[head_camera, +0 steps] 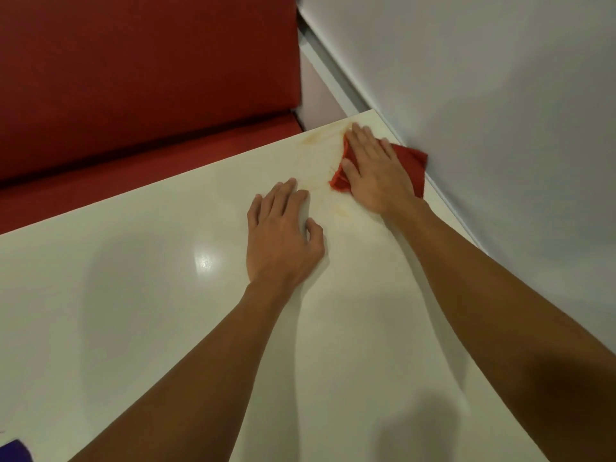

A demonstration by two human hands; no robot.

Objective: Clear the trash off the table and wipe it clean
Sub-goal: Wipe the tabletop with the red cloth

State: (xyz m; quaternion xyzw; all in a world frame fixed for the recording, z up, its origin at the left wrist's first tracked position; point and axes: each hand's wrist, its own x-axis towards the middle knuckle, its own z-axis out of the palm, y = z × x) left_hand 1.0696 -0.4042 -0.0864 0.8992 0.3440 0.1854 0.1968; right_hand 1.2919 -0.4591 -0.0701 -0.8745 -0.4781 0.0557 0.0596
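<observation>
A glossy white table (150,295) fills most of the head view. My right hand (376,168) lies flat with straight fingers on a red cloth (411,163), pressing it onto the table's far right corner by the wall. Faint orange smears (320,138) streak the tabletop just left of the cloth. My left hand (283,235) rests palm down on the bare table, a little nearer and to the left of the cloth, fingers spread and holding nothing.
A red upholstered bench seat (140,78) runs along the table's far edge. A grey wall (483,95) borders the table on the right. A small purple object (15,451) peeks in at the bottom left corner.
</observation>
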